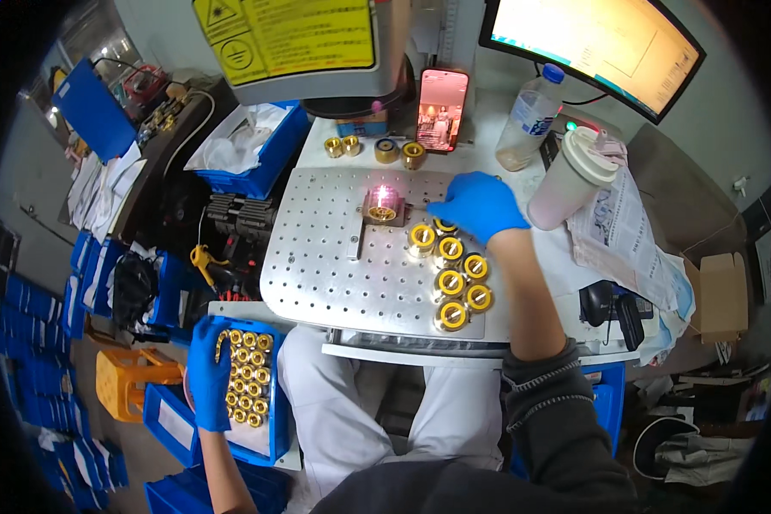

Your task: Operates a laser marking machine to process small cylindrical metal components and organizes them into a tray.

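At the lower left, my blue-gloved left hand (209, 368) reaches over a blue tray (277, 403) of brass ring fittings (248, 356). Its fingers are curled, with a brass fitting (222, 345) at the fingertips. My blue-gloved right hand (481, 206) is bent over the right side of a perforated metal plate (317, 283). Its fingertips are pressed together above a partly covered fitting (444, 224); what they grip is hidden. Several yellow-faced brass fittings (450, 282) stand grouped below that hand. Left of it, a fitting (384, 211) sits in a small fixture under a bright pinkish light.
A machine head (308, 81) with a yellow label overhangs the plate. Behind the plate stand several fittings (386, 152) and a lit phone (442, 110). A plastic bottle (529, 120), a lidded cup (574, 178) and a monitor (600, 47) are at the right. A blue bin (270, 163) stands left.
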The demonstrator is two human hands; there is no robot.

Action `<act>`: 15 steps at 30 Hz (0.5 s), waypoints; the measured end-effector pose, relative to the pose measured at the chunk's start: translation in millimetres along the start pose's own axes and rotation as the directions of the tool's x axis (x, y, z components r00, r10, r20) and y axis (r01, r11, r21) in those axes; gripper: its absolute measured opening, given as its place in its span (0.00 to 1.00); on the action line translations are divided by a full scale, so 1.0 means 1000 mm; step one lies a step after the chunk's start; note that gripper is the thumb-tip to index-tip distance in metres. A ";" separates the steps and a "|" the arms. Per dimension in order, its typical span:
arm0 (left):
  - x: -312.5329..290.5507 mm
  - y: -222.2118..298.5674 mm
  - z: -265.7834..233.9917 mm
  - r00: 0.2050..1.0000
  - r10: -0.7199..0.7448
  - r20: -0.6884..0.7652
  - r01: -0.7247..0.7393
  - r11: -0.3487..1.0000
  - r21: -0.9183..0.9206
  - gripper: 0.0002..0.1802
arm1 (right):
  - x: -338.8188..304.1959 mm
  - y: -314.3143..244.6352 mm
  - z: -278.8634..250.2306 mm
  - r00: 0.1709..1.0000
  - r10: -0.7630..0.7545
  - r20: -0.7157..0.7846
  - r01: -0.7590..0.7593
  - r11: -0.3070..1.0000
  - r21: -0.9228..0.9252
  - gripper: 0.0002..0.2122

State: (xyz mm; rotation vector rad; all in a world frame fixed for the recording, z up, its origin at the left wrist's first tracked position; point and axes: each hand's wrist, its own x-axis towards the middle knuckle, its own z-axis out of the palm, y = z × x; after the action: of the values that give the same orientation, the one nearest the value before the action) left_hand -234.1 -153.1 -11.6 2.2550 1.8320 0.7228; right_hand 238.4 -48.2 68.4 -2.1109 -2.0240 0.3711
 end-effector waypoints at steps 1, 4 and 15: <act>0.019 0.029 -0.001 0.999 0.018 -0.039 -0.022 0.996 -0.089 0.18 | -0.001 -0.009 0.005 0.999 0.004 -0.045 -0.009 0.993 -0.117 0.20; 0.072 0.106 0.021 0.983 0.041 -0.177 -0.091 0.955 -0.281 0.15 | -0.001 -0.009 0.014 0.995 0.062 -0.073 -0.073 0.984 -0.160 0.22; 0.152 0.189 0.093 0.920 0.170 -0.354 -0.320 0.848 -0.422 0.14 | 0.041 0.042 0.009 0.982 0.183 0.056 -0.189 0.883 0.430 0.23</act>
State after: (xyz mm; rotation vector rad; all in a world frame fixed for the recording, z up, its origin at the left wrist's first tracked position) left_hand -4.8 -37.4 25.2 2.1427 1.2653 1.4598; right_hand 277.2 -9.3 44.8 -2.0151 -1.5576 0.7884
